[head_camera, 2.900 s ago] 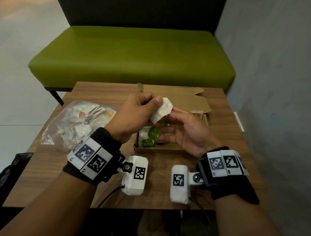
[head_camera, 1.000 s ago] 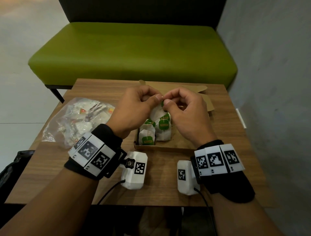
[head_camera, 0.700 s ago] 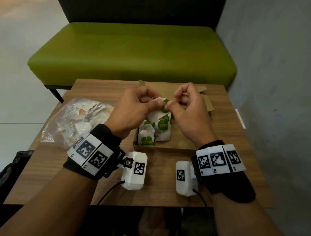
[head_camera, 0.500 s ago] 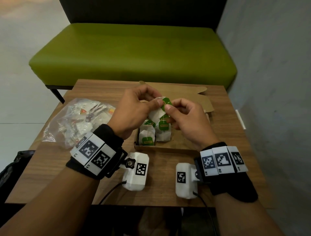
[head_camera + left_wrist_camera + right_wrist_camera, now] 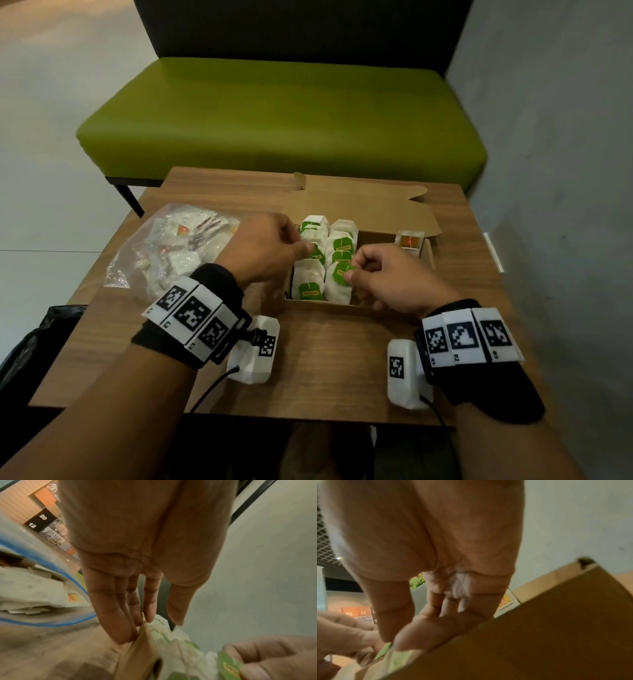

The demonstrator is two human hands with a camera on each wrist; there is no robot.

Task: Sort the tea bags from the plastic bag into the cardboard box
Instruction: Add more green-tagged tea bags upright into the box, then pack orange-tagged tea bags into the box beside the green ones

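Observation:
An open cardboard box (image 5: 322, 305) on the wooden table holds two rows of white tea bags with green tags (image 5: 310, 284). My right hand (image 5: 354, 270) pinches the green tag (image 5: 229, 665) of the front tea bag (image 5: 337, 291) in the right row, which sits in the box. My left hand (image 5: 301, 241) is at the box's left wall; its straight fingers (image 5: 120, 622) touch the wall's top edge (image 5: 144, 639) and hold nothing. A clear plastic bag (image 5: 178, 250) with more tea bags lies left of the box.
One orange-tagged tea bag (image 5: 409, 240) stands in the box's right end. The box flap (image 5: 359, 205) lies open toward a green bench (image 5: 274, 113). A grey wall (image 5: 548, 171) runs along the right. A black bag (image 5: 34, 342) sits beside the table at lower left.
Both hands brought the tea bag down from above the box into the right row. My left hand let go and shifted to the box's left wall; my right still pinches the tag.

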